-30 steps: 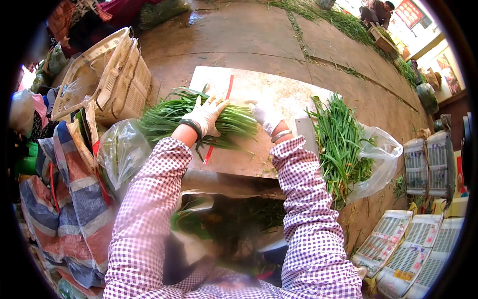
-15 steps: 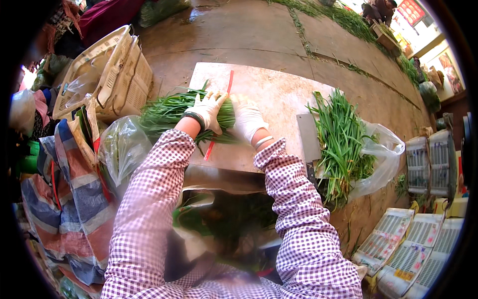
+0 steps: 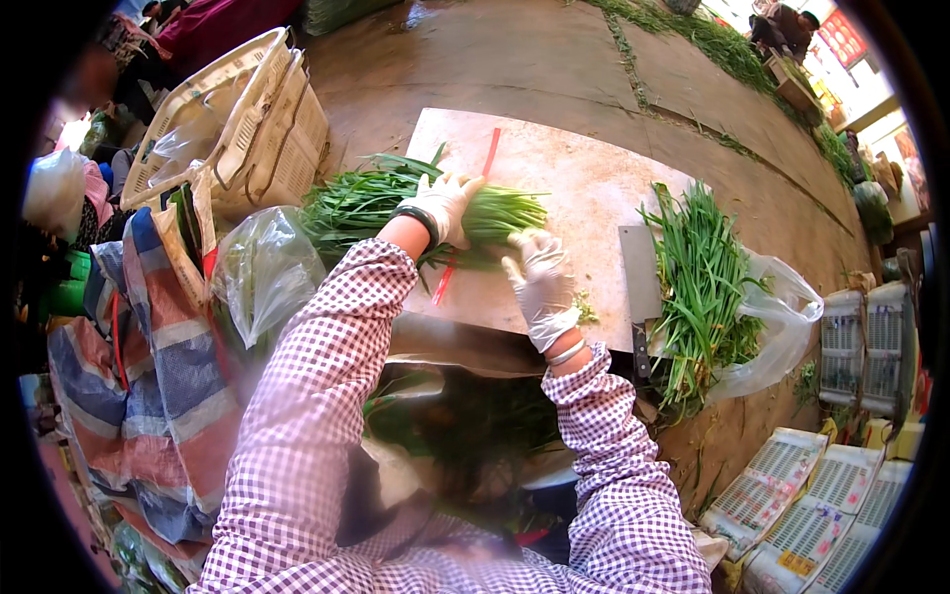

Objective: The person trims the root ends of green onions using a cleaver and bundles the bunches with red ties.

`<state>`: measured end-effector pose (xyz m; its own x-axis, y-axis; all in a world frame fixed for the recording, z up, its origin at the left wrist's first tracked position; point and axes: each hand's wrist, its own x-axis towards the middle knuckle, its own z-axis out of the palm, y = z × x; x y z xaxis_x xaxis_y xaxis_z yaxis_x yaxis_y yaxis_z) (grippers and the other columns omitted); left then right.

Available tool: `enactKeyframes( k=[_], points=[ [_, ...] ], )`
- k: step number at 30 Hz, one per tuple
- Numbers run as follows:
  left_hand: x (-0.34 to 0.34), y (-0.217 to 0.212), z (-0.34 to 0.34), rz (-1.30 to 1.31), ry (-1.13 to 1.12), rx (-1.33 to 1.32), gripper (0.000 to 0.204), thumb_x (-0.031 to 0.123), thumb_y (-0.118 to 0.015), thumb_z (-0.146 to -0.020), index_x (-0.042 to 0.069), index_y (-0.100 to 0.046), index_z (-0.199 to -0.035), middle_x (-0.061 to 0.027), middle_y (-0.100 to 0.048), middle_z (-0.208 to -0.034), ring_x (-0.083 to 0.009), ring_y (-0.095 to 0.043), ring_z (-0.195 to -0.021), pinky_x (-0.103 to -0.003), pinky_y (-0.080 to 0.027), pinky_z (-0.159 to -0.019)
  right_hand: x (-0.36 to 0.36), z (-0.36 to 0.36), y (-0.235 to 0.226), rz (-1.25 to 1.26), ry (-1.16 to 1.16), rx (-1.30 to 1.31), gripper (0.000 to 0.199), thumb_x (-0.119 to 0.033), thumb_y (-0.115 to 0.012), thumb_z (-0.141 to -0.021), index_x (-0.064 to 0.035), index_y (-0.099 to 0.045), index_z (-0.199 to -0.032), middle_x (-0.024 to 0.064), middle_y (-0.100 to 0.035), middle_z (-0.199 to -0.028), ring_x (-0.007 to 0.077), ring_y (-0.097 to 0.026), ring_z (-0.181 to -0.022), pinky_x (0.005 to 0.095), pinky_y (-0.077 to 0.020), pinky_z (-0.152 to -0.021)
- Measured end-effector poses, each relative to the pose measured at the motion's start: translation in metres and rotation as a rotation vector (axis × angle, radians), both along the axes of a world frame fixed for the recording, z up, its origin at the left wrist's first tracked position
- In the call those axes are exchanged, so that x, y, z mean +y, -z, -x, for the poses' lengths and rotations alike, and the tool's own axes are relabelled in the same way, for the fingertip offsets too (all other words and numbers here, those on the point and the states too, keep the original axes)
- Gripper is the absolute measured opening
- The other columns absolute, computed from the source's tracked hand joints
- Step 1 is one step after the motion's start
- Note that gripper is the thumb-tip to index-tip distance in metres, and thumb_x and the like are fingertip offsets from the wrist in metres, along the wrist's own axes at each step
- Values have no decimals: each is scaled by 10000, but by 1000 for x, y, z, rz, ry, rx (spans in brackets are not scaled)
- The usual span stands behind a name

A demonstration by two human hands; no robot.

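A bunch of garlic chives (image 3: 371,203) lies across the left part of the pale board (image 3: 579,188), its even pale ends pointing right. My left hand (image 3: 445,205), in a whitish glove, is wrapped over the bunch and holds it down. Beneath it runs a red strip (image 3: 490,153), its two ends showing on either side. My right hand (image 3: 544,282), gloved too, is just in front of the cut ends, fingers loosely bent and apart, holding nothing. Small green scraps (image 3: 586,309) lie beside it. Farther right rests a cleaver (image 3: 641,272) with a dark handle, alongside a loose chive pile (image 3: 698,297).
A clear plastic bag (image 3: 777,322) sticks out from under the right pile. On the left stand stacked cream crates (image 3: 287,148), a clear bag (image 3: 265,262) and a striped woven sack (image 3: 163,366). Greens litter the floor (image 3: 475,69); a person (image 3: 787,30) is at far right.
My right hand has left the bunch and come back toward me, uncovering the cut ends. My left hand stays on the chives. The whole view has shifted slightly.
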<state>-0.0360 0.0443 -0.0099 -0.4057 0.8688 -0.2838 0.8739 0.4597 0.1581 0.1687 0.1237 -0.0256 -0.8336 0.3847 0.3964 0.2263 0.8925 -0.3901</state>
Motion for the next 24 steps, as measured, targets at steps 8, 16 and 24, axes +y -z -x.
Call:
enactKeyframes(
  k=[8,16,24],
  points=[
    [6,-20,4,87,53,-80,1163,382,-882,-503,119,-287,-1467,-146,-364,-1467,-324,-320,-1376,-469,-260,-1140,10,26,45,-102,18,-1,114,-96,-638,-746,-83,-606,-855,103,-603,-799,279,-621,-717,401,-509,-635],
    [-14,1,-11,-106,33,79,1055,377,-853,-568,145,-321,-1448,-154,-444,-1358,-322,-393,-1305,-472,-266,-1112,4,2,15,314,174,121,94,-105,-594,-870,-65,-625,-949,133,-667,-912,297,-647,-766,372,-510,-682],
    [-21,7,-22,-197,18,171,1113,370,-877,-527,169,-309,-1462,-167,-416,-1397,-356,-381,-1309,-527,-263,-1104,42,27,50,1025,200,566,561,-327,-483,-1005,-18,-298,-1435,169,-490,-1258,251,-500,-1070,337,-395,-959]
  ],
)
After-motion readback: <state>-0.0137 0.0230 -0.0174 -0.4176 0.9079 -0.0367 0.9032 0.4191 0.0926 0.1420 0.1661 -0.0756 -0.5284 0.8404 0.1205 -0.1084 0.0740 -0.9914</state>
